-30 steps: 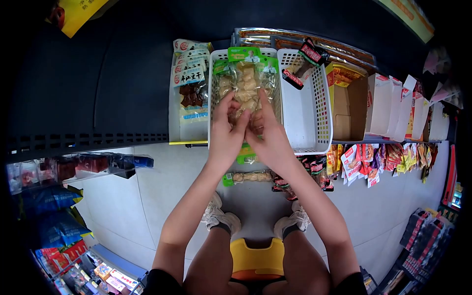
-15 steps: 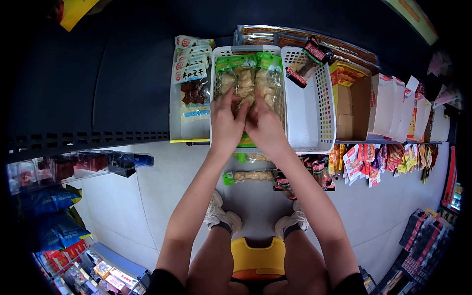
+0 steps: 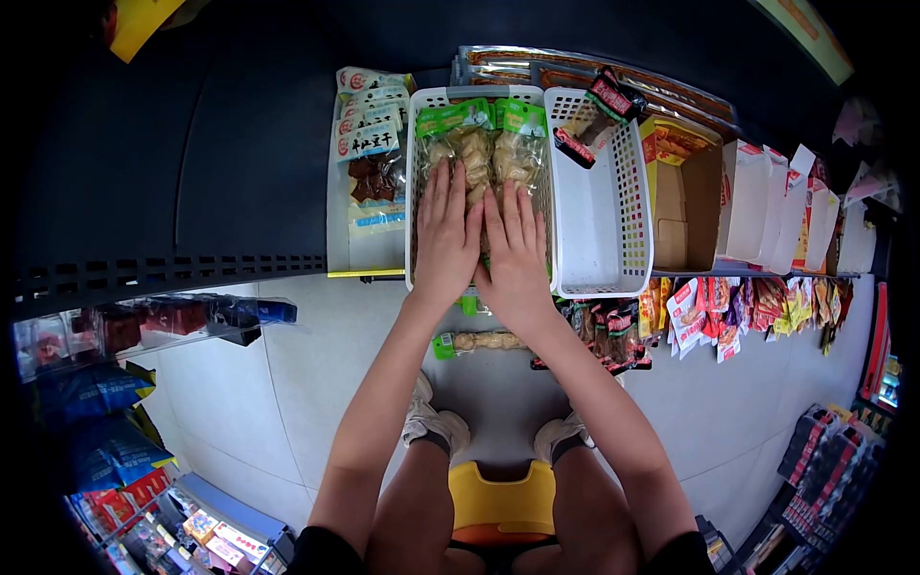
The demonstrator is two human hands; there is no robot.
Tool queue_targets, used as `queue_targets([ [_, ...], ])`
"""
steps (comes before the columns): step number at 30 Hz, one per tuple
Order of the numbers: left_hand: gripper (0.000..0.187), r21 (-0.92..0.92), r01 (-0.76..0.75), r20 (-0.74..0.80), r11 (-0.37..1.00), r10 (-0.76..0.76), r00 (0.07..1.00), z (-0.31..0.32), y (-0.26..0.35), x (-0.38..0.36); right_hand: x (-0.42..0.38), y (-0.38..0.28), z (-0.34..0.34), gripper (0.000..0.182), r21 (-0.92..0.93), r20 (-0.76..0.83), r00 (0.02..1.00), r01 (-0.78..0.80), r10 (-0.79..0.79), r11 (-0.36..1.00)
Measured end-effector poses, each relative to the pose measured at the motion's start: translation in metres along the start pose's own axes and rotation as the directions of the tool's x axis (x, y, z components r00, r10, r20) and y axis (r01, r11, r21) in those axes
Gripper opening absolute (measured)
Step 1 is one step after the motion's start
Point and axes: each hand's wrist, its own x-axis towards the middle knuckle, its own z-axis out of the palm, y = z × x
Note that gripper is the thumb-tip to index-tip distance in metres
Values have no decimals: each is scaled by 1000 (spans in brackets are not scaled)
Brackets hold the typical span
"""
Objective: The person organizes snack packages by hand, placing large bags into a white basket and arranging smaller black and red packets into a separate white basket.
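Clear snack packets with green tops [image 3: 472, 144], holding pale knobbly pieces, lie side by side in a white plastic basket [image 3: 414, 172]. My left hand [image 3: 445, 235] rests flat on the packets at the left, fingers stretched toward the back. Beside it my right hand [image 3: 515, 251] lies palm down on the packets at the right, its fingers extended. The hands hide the front half of the packets. Below the shelf, another green-ended packet [image 3: 484, 341] lies near the floor, partly covered by my right forearm.
Right of the basket, a second white basket [image 3: 589, 235] has dark-and-red packets [image 3: 601, 117] at its back. Further right stand open cardboard boxes [image 3: 688, 206]. A box of dried tofu packets [image 3: 374, 144] is at the left. A yellow stool [image 3: 503, 498] is beneath me.
Both hands have gone from bent fingers handling the packets to lying flat on them. The fingers are now straight and pressed against the plastic.
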Motion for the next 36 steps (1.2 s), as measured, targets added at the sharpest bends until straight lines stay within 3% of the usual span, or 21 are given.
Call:
queue_targets([
  [6,47,107,-23,25,994,20,999,4,-3,-2,-1,0,0,72,-69,42,999,4,-1,998],
  [26,47,119,-18,35,993,14,999,5,-4,-2,-1,1,-1,69,-90,55,998,25,-20,996],
  [31,47,66,-12,36,998,9,999,-5,1,-1,-1,1,-11,66,107,40,999,-16,12,994],
  [32,47,-43,-6,-29,999,4,1000,-7,4,1,-1,0,-18,66,109,35,999,-18,14,994],
  [33,47,-151,-6,-92,988,-8,996,-10,8,3,0,-3,-27,57,167,-82,996,43,-29,985],
  [34,45,-61,-57,-173,997,46,984,-15,13,3,-2,-4,-35,49,213,-198,978,107,-64,971],
  [35,45,-60,-60,-171,996,49,984,-21,18,0,-7,-4,-41,49,214,-201,978,105,-61,971],
  [36,43,-75,-80,-192,994,65,979,-30,27,-3,-15,-3,-46,38,342,-207,978,93,-22,935],
])
